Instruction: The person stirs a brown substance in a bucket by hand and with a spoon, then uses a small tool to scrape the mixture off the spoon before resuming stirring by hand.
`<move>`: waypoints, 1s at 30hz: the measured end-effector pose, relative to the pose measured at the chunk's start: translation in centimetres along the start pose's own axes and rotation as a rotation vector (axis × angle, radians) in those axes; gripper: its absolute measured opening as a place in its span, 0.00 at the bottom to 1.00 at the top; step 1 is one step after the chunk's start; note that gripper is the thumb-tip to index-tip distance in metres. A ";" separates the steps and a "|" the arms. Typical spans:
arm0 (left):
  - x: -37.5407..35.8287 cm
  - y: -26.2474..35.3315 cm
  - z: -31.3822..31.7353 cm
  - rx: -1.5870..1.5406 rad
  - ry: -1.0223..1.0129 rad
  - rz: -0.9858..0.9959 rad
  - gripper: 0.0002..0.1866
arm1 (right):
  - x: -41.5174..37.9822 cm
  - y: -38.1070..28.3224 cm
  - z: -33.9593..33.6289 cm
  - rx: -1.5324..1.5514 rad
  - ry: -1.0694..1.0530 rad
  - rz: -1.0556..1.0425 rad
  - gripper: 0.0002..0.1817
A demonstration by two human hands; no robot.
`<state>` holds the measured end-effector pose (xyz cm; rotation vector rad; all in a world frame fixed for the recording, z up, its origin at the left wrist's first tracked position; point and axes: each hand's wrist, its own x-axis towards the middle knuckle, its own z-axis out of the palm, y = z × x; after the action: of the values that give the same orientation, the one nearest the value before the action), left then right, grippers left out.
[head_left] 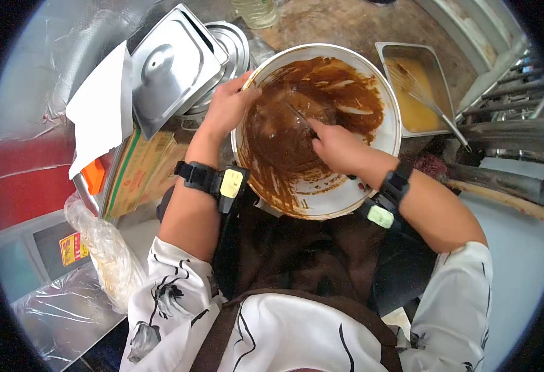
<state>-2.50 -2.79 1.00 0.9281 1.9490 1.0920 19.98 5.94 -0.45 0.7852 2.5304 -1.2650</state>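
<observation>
A large white bowl (385, 133) sits in front of my body, its inside smeared with thick brown paste (278, 139). My left hand (232, 102) is closed on the bowl's upper left rim, thumb over the edge. Inside the bowl, my right hand (341, 149) is closed around a thin utensil (298, 114). The utensil's far end is sunk in the paste, so its kind does not show. Most of the paste lies at the left and middle, with streaks up the walls and white patches showing at the lower right.
Right of the bowl stands a steel pan (436, 62) of yellowish liquid with a whisk (424, 98) leaning in it. Steel lids (176, 68), a white sheet (101, 102) and a cardboard box (139, 167) are at left. A clear container (256, 12) stands behind.
</observation>
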 end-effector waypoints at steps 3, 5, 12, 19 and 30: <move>0.4 0.1 0.5 -0.146 -0.015 0.021 0.20 | 2.9 1.4 1.6 0.043 0.020 -0.032 0.24; 0.3 0.3 0.7 -0.206 -0.035 0.081 0.21 | 4.4 2.5 2.7 -0.035 0.004 -0.026 0.23; 1.0 0.9 2.0 0.031 -0.015 0.156 0.22 | 10.9 2.5 3.4 0.226 0.224 0.019 0.20; 1.6 0.9 1.9 0.095 -0.037 0.144 0.24 | 12.3 4.2 1.7 -0.236 -0.020 -0.121 0.19; 1.3 -0.6 1.7 -0.014 -0.086 0.166 0.22 | 13.8 5.0 2.6 -0.625 -0.458 -0.138 0.18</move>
<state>-1.85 -1.26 -0.49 1.1273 1.8180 1.1379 11.00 11.47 -11.02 0.1592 2.3895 -0.5234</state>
